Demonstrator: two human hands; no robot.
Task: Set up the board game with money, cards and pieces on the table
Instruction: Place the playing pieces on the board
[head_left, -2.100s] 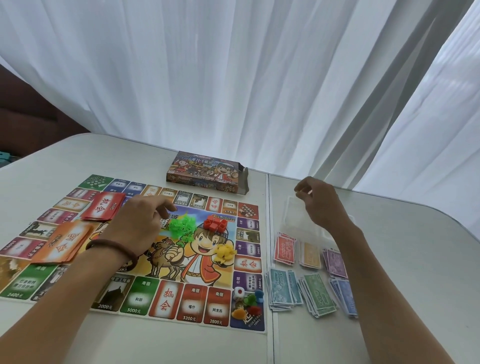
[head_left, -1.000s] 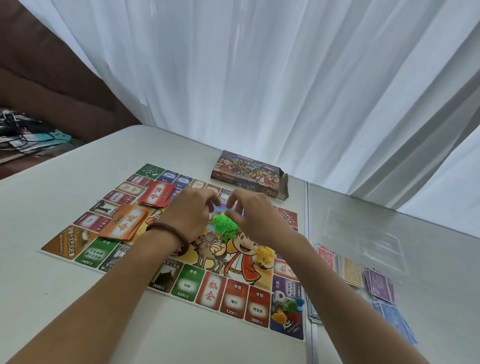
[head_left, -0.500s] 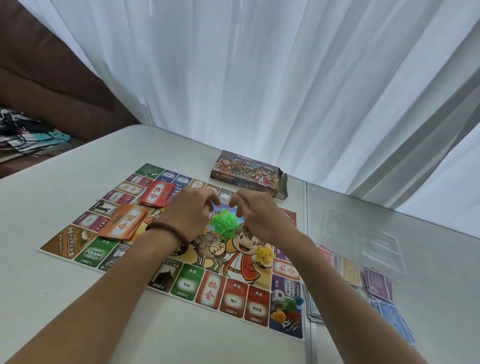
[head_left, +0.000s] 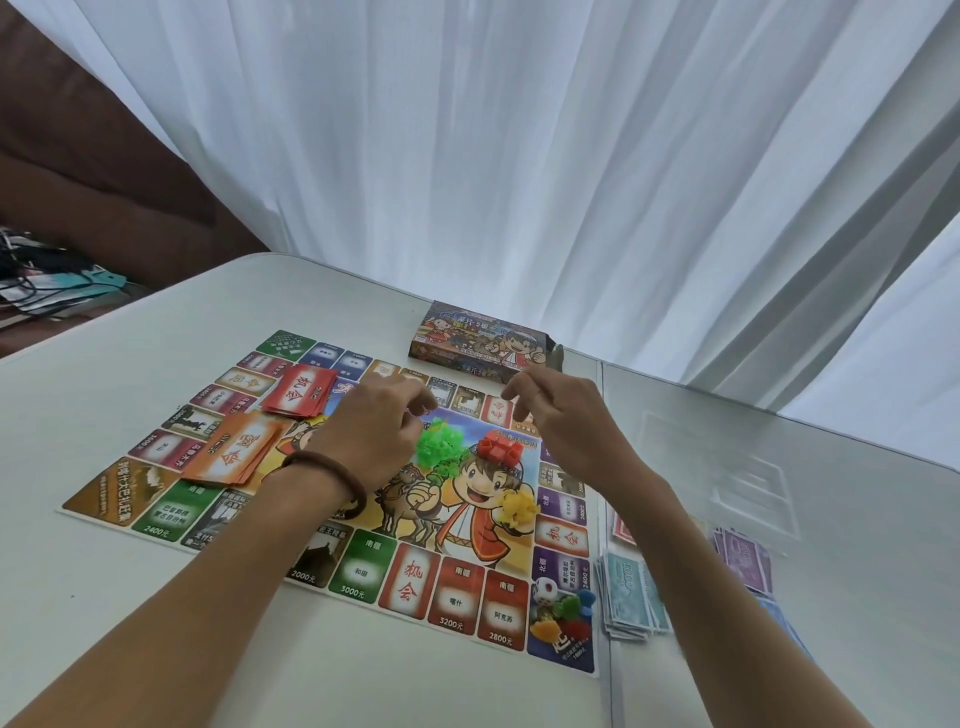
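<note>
The colourful game board (head_left: 358, 561) lies flat on the white table. On it sit a red card stack (head_left: 300, 396), an orange card stack (head_left: 234, 454), green pieces (head_left: 437, 446), red pieces (head_left: 500, 450) and yellow pieces (head_left: 516, 506). A die and pawns (head_left: 561, 605) stand on the near right corner square. My left hand (head_left: 378, 434) hovers just left of the green pieces, fingers curled, nothing visibly held. My right hand (head_left: 558, 415) hangs above the red pieces with loosely bent fingers, empty. Money piles (head_left: 628, 597) lie right of the board.
The game box (head_left: 480, 343) lies beyond the board near the curtain. A clear plastic sheet (head_left: 727, 467) rests on the table at the right, with purple notes (head_left: 743, 564) near it. A seam runs down the table beside the board. A brown sofa with cables is at far left.
My right hand came from the clear sheet at the right to the board's middle, and has just lifted, uncovering the red pieces. My left hand stays beside the green pieces.
</note>
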